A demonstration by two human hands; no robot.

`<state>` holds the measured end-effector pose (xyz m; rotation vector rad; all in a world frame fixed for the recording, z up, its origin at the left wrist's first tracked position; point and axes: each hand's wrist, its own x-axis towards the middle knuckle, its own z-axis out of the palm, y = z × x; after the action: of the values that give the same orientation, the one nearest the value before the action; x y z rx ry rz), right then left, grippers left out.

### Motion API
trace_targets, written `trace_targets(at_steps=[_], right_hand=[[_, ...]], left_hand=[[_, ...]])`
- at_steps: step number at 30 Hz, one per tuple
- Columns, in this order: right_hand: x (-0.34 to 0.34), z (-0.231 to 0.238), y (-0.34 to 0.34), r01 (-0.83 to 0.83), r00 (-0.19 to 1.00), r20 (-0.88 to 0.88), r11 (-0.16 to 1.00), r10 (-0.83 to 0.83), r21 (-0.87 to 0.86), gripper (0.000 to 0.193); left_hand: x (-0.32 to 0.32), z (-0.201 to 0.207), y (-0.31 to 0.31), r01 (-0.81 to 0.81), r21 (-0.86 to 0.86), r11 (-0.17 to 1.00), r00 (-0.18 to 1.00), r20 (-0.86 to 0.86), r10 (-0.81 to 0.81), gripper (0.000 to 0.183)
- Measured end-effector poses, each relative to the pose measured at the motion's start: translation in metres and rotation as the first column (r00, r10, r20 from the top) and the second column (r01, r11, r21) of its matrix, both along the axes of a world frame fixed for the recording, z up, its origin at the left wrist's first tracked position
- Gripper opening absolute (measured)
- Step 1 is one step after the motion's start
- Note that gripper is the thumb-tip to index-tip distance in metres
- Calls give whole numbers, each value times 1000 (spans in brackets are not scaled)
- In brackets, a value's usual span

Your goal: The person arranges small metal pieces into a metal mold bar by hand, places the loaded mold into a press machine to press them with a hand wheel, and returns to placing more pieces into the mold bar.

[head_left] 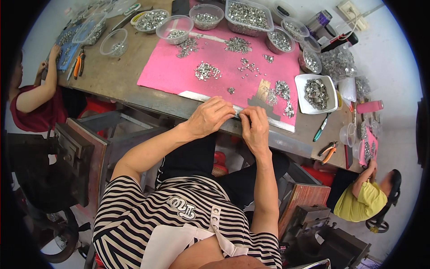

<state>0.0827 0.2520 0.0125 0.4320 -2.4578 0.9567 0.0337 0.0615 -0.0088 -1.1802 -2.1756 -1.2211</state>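
Note:
At the near edge of the pink mat [179, 67], my left hand [211, 117] and my right hand [255, 129] meet with fingertips nearly touching. Both are closed in a pinch around a small shiny piece [237, 111], mostly hidden by the fingers and too small to name. Just beyond them lies a tiny cluster of silvery metal parts [231, 90]. Larger heaps of small metal parts [207, 71] spread over the mat. To the right of my right hand, a grey patch [264, 106] on the mat carries more bits [271, 96].
Clear plastic tubs [207, 17] of metal parts line the far side. A white square dish [316, 94], green-handled tool [321, 127] and orange-handled pliers [328, 151] lie right; other pliers [79, 63] lie left. Co-workers [36, 96] [365, 199] sit at both sides. Dark machines [49, 166] flank me.

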Motion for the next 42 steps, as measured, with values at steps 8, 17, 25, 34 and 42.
trace_targets(at_steps=[8,17,25,34,42], right_hand=[[3,0,-7,70,991,-129,966,-39,248,13],[2,6,-5,28,984,-177,955,26,297,18],[-20,13,7,-20,999,-22,986,24,163,10],[-68,-3,-6,42,992,111,973,-68,226,14],[-53,-3,17,74,950,299,995,-89,62,13]], left_hand=[[-28,2,-2,-176,15,984,984,30,176,15],[-66,7,3,-173,-240,955,981,49,190,13],[-65,10,-19,-113,-121,986,975,179,133,12],[-60,11,-36,-122,-105,987,966,217,143,9],[-55,6,-49,-167,-277,946,985,-16,169,8]])
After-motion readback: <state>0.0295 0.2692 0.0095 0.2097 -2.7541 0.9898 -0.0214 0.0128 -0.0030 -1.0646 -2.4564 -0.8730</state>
